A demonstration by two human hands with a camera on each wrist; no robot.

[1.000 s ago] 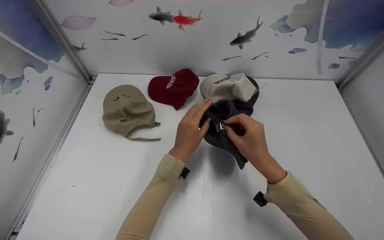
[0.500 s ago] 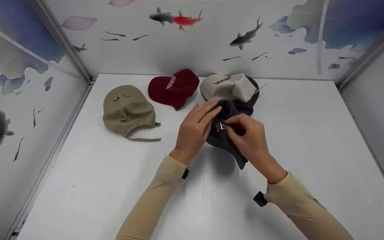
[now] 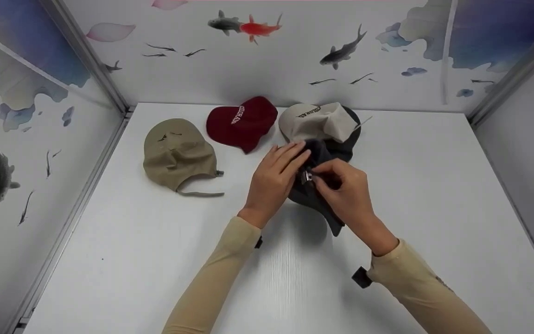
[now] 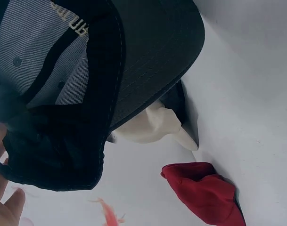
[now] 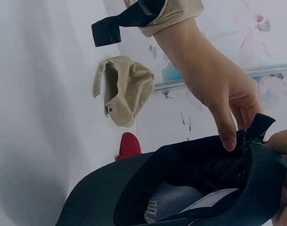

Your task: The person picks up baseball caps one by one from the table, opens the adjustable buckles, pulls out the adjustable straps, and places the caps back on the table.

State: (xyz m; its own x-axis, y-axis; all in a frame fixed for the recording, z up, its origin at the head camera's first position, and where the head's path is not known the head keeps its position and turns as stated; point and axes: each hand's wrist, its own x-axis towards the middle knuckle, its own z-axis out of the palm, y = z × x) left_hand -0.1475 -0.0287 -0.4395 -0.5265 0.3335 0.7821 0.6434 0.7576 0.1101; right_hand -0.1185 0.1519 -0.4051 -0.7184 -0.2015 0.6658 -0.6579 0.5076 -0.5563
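A dark baseball cap (image 3: 315,204) is held up over the table, its mesh-lined inside showing in the left wrist view. My left hand (image 3: 271,183) grips the cap's back edge; in the right wrist view its thumb lies inside the rim, with the other fingers behind. With thumb and forefinger, my right hand (image 3: 348,190) pinches the back strap at its metal buckle (image 3: 308,176). A short strap end (image 5: 260,127) sticks up between the two hands in the right wrist view. The right fingertips are partly cut off in that view.
On the white table (image 3: 155,260), a khaki cap (image 3: 176,153) lies at left with its strap undone. A red cap (image 3: 244,123) sits at the back. Beside it, an off-white cap (image 3: 311,123) rests against a dark cap (image 3: 352,134). Printed panels (image 3: 285,69) wall the table.
My left hand has shifted slightly right along the cap's edge, its fingers now covering more of the cap near the buckle. The right hand keeps its pinch in place.
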